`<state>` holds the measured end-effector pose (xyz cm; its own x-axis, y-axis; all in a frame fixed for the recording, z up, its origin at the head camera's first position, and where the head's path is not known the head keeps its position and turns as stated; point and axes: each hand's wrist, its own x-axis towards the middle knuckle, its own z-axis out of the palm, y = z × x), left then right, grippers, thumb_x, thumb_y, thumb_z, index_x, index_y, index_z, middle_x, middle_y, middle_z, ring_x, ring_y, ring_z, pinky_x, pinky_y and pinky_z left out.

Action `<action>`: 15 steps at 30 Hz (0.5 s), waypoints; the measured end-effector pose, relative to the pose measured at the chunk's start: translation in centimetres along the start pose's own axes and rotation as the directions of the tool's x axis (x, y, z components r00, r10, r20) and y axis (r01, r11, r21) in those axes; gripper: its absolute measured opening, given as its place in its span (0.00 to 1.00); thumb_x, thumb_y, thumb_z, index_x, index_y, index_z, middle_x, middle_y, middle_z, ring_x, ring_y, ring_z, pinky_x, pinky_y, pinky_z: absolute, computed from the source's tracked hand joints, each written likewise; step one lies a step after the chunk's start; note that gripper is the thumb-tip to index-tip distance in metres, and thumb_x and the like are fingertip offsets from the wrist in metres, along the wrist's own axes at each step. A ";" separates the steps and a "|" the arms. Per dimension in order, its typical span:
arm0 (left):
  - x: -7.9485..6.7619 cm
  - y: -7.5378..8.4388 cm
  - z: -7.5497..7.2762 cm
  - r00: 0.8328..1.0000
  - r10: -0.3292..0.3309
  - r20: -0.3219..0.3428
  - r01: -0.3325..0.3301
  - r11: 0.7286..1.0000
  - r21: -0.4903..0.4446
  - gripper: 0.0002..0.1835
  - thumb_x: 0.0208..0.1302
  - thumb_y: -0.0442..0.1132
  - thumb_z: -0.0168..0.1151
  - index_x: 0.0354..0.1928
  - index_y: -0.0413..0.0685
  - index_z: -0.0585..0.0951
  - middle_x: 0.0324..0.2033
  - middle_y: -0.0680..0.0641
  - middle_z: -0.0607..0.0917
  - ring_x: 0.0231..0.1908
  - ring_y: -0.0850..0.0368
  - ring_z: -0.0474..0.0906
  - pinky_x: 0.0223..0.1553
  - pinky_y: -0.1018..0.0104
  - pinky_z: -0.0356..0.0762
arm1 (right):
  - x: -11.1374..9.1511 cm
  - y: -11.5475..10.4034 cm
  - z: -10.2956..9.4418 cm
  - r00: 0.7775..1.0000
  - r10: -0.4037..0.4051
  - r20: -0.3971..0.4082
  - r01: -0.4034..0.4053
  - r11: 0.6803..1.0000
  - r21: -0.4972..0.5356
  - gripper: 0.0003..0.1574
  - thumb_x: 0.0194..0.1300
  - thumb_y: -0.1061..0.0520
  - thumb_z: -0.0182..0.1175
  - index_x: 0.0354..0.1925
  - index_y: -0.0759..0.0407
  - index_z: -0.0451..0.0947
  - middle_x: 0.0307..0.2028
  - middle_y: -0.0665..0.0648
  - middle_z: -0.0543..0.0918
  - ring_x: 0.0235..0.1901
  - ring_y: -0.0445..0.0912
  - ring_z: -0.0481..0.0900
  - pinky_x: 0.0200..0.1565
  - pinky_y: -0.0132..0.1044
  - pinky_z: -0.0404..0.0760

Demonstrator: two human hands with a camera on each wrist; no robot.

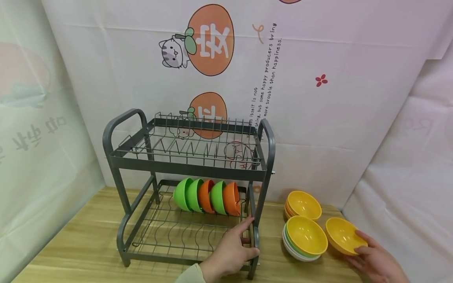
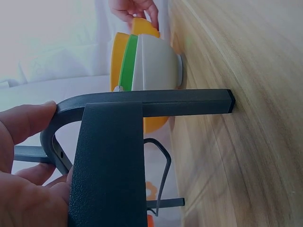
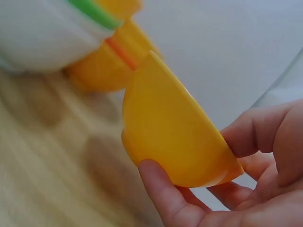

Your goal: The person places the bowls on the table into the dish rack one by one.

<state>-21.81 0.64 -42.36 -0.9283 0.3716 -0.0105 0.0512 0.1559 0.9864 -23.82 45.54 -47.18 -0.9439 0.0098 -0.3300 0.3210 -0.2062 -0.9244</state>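
Observation:
A grey two-tier dish rack (image 1: 187, 161) stands on the wooden table. Its lower tier holds a row of green and orange bowls (image 1: 207, 196) on edge. My left hand (image 1: 231, 251) grips the rack's front right post (image 2: 111, 161), thumb over the curved frame. My right hand (image 1: 375, 259) pinches the rim of a single yellow bowl (image 1: 343, 235) (image 3: 175, 142), tilted just off the table at the right. Beside it sits a stack of bowls (image 1: 305, 237) with a yellow one on top, then green and white (image 2: 151, 64). Behind is another yellow stack (image 1: 302, 205).
The rack's upper tier (image 1: 198, 147) is bare wire. A printed cloth backdrop (image 1: 318, 98) closes off the back and both sides. Bare wooden tabletop (image 1: 78, 239) lies left of the rack.

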 end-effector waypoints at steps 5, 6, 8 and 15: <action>0.0 0.0 0.0 1.000 -0.007 -0.002 0.007 1.000 0.006 0.44 0.53 0.27 0.75 0.71 0.61 0.70 0.70 0.48 0.67 0.50 0.48 0.78 0.37 0.59 0.82 | -1.6 -1.1 0.3 0.986 -0.134 0.102 0.131 0.991 0.039 0.40 0.72 0.75 0.38 0.49 0.27 0.72 0.72 0.62 0.32 0.45 0.41 0.77 0.57 0.51 0.75; 0.0 0.0 0.0 1.000 -0.008 -0.003 0.008 1.000 0.009 0.44 0.53 0.28 0.75 0.71 0.61 0.70 0.70 0.48 0.68 0.50 0.48 0.78 0.37 0.59 0.82 | -2.0 -1.4 0.4 0.974 -0.175 0.143 0.168 0.984 0.057 0.40 0.72 0.75 0.37 0.50 0.29 0.74 0.70 0.59 0.41 0.46 0.42 0.77 0.55 0.51 0.77; 0.0 0.0 0.0 1.000 -0.010 -0.004 0.011 1.000 0.013 0.44 0.53 0.28 0.75 0.71 0.62 0.70 0.70 0.48 0.68 0.50 0.48 0.78 0.37 0.58 0.82 | -2.8 -2.2 0.7 0.950 -0.239 0.199 0.222 0.969 0.104 0.41 0.71 0.77 0.35 0.51 0.33 0.78 0.63 0.50 0.59 0.46 0.42 0.79 0.52 0.51 0.79; 0.1 -0.1 0.0 1.000 -0.015 -0.004 0.015 1.000 0.005 0.44 0.53 0.28 0.75 0.71 0.63 0.70 0.70 0.48 0.68 0.50 0.48 0.78 0.37 0.58 0.81 | -5.6 -5.5 3.8 0.892 -0.285 0.350 0.257 0.958 0.125 0.41 0.74 0.76 0.34 0.64 0.40 0.75 0.54 0.39 0.76 0.50 0.45 0.79 0.51 0.50 0.80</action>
<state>-21.93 0.69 -42.41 -0.9306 0.3653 -0.0243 0.0393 0.1658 0.9854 -20.60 42.89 -39.56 -0.9607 -0.2753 0.0361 0.0554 -0.3173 -0.9467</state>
